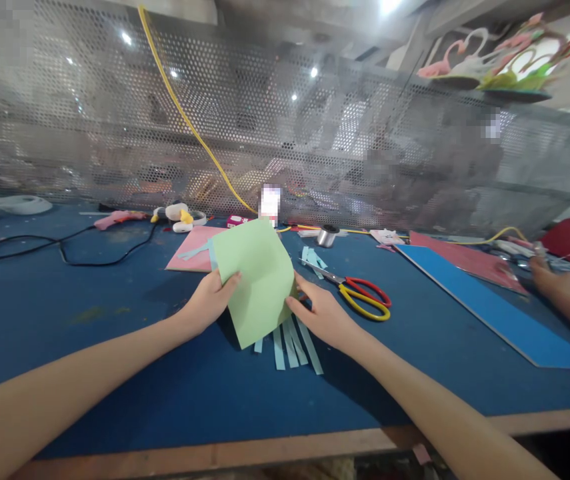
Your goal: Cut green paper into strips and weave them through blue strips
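Left hand (209, 298) and right hand (321, 311) pinched the green paper (259, 283), apparently positioning it; the next move seemingly called for steady grips.

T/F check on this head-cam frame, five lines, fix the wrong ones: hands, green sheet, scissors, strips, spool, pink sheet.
1. The left hand and the right hand both hold the green sheet. True.
2. Both handle loops of the scissors are black. False: the scissors have one red loop and one yellow.
3. Pale blue strips show past the green sheet's lower edge. True.
4. The silver spool is left of the green sheet. False: the silver spool is to its right.
5. The green sheet hides part of the pink sheet from view. True.
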Available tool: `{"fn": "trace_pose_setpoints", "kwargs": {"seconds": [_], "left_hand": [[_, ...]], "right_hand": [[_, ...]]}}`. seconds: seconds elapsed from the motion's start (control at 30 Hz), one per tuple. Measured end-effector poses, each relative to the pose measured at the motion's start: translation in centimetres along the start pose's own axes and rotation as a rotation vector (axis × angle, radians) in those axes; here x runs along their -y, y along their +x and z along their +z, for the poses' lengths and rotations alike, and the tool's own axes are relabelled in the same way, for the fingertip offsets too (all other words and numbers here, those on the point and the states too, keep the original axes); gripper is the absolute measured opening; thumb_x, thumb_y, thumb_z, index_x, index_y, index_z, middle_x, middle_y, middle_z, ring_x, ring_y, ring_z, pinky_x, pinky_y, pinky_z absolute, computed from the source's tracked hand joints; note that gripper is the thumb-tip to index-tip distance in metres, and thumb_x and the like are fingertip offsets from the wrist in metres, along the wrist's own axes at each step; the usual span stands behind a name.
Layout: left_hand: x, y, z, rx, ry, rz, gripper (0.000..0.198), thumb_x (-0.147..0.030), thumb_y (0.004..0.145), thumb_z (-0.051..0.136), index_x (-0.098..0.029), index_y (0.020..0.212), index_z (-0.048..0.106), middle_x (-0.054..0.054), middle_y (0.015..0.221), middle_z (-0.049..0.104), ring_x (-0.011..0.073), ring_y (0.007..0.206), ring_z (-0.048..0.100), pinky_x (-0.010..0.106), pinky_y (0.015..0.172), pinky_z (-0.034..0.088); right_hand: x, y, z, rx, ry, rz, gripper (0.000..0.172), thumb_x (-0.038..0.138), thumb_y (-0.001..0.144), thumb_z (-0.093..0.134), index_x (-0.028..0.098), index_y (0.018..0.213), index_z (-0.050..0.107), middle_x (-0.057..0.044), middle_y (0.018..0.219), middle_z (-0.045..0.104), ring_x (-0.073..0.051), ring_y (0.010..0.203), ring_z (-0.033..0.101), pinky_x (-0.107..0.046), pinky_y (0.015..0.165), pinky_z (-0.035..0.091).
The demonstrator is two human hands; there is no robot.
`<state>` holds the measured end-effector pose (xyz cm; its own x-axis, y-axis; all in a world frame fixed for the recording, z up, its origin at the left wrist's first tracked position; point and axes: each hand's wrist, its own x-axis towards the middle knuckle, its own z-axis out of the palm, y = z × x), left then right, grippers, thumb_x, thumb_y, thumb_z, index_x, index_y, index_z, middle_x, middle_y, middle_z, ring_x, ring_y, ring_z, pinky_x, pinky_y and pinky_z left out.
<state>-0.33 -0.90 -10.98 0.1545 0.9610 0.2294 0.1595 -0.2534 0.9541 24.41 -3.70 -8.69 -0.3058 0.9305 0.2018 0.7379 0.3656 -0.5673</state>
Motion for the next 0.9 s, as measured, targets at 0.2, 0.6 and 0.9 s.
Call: {"fn": "trace_pose_setpoints", "kwargs": {"seconds": [0.2, 0.6, 0.9], "left_hand": [[-0.1, 0.1, -0.1, -0.008, 0.063, 0.013, 0.046, -0.05, 0.093, 0.051, -0.018, 0.124, 0.061, 0.011, 0.128, 0.067, 0.0307, 0.115, 0.064, 0.04, 0.099, 0.05], [-0.5, -0.3, 0.3, 0.13, -0.042, -0.12, 0.041, -0.051, 0.079, 0.069, -0.017, 0.102, 0.066, 0.01, 0.089, 0.075, 0.0281, 0.068, 0.07, 0.039, 0.053, 0.06], [-0.4, -0.3, 0.2, 0.117, -0.088, -0.102, 0.042, -0.048, 0.082, 0.069, -0.018, 0.11, 0.067, 0.01, 0.097, 0.076, 0.0339, 0.104, 0.068, 0.046, 0.082, 0.061]], "right_hand": [[0.2, 0.0, 0.1, -0.077, 0.079, 0.01, 0.063, 0.039, 0.092, 0.052, 0.015, 0.15, 0.042, -0.014, 0.123, 0.065, -0.028, 0.093, 0.064, -0.042, 0.081, 0.053], [-1.2, 0.4, 0.1, -0.163, 0.067, -0.079, 0.056, 0.025, 0.092, 0.048, 0.022, 0.148, 0.046, -0.008, 0.139, 0.06, -0.03, 0.123, 0.059, -0.046, 0.103, 0.047], [-1.2, 0.4, 0.2, -0.127, 0.015, -0.097, 0.06, 0.025, 0.092, 0.049, 0.019, 0.151, 0.041, -0.009, 0.144, 0.055, -0.031, 0.132, 0.052, -0.047, 0.108, 0.044]]}}
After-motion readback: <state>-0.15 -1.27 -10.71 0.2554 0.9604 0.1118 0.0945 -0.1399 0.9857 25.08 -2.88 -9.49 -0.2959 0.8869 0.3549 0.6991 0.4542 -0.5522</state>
